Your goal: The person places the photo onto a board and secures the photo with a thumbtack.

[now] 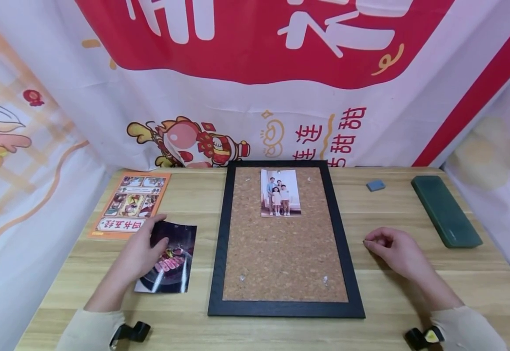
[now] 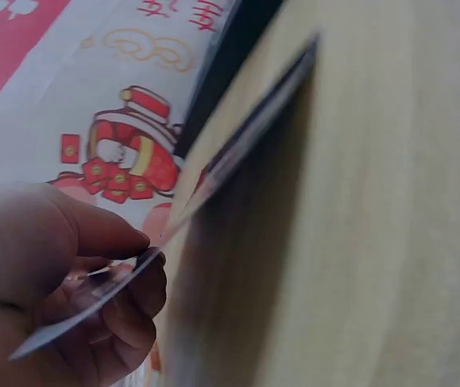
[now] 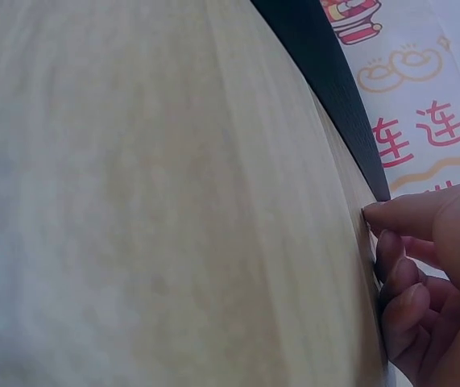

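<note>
My left hand (image 1: 143, 251) pinches a glossy photo (image 1: 171, 263) of sliced meat in a dark pan, thumb on its face. In the left wrist view the photo (image 2: 254, 129) is seen edge-on, tilted above the wood. My right hand (image 1: 393, 248) is just right of the framed cork board (image 1: 285, 253), fingers curled, thumb and index fingertip together. A tiny dark pin-like thing shows at those fingertips; its exact kind is unclear. A family photo (image 1: 280, 192) hangs on the upper cork, with a clear push pin (image 1: 279, 171) at its top edge.
Clear push pins sit near the cork's corners, such as the lower-left pin (image 1: 242, 278). An orange booklet (image 1: 132, 204) lies beyond my left hand. To the right are a blue eraser-like block (image 1: 375, 185) and a green case (image 1: 445, 212). Printed cloth (image 1: 237, 107) hangs behind the table.
</note>
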A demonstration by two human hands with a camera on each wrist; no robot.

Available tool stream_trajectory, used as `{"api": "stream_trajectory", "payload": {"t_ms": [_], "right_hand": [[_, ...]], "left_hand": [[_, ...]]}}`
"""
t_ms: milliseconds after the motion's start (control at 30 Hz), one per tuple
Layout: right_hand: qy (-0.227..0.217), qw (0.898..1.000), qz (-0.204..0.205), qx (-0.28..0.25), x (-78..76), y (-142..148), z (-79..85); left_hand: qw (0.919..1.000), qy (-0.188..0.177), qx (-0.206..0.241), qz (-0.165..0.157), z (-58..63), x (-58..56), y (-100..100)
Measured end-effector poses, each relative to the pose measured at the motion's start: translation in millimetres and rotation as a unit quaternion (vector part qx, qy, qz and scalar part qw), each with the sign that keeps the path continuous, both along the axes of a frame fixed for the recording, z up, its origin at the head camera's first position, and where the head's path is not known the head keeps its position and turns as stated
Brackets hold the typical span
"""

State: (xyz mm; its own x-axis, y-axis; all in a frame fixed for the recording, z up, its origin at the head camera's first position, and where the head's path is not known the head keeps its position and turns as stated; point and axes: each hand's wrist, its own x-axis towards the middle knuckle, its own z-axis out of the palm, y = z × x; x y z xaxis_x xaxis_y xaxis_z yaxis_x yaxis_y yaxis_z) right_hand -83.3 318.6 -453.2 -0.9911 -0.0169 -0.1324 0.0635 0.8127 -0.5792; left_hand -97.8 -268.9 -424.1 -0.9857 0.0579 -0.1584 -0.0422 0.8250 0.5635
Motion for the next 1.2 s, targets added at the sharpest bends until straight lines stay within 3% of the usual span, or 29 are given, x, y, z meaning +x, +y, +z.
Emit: {"api": "stream_trajectory", "payload": {"t_ms": [167,400,700,867,1033,1200], "right_hand": [[-0.005,1.0,0.002,0.002,-0.3,-1,1.1],[-0.015,1.0,0.019,0.009,0.1,0,2.4],[-0.004,0.999,0.012,-0.039,5.3,-2,7.9],[-0.015,0.997,0.013,-0.079,7.1,-5,13.4],[-0.019,0.996,0.037,-0.08,7.8,-9,13.5],[-0.029,0.995,0.033,-0.093,7.8,-11,14.4]], "left_hand": [[0.9984,0.015,0.054,0.011,8.0,5.5,-3],[0.9954,0.034,0.089,0.01,17.5,10.9,1],[0.9872,0.003,0.16,0.004,29.0,11.9,11],[0.9817,0.003,0.19,-0.014,28.4,8.5,23],[0.9777,-0.006,0.209,-0.023,26.1,6.5,37],[0.9751,-0.024,0.218,-0.028,24.8,6.2,49]]}}
